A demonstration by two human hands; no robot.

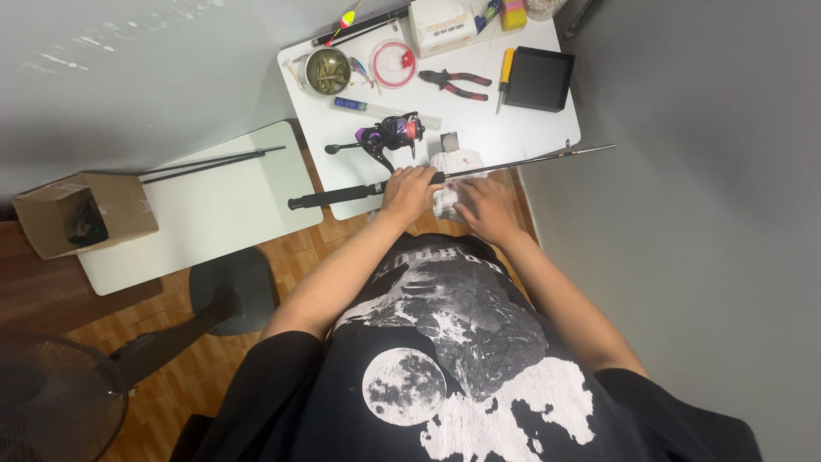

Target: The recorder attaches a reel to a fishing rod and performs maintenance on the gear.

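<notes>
A white rectangular box [442, 26] is sitting at the far edge of the white tabletop [530, 128], and a brown cardboard box [81, 214] is resting on the left end of a second table [231, 214]. The left hand [409, 190] is clenching the black fishing rod [342, 194] lying along the near edge. The right hand [485, 208] is lying flat, palm down, pressing a white cloth [446, 171] just under the rod.

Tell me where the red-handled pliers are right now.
In the head view, the red-handled pliers lie near the far end of the white table, between the round spool of red line and the yellow-handled screwdriver beside the black tray.
</notes>
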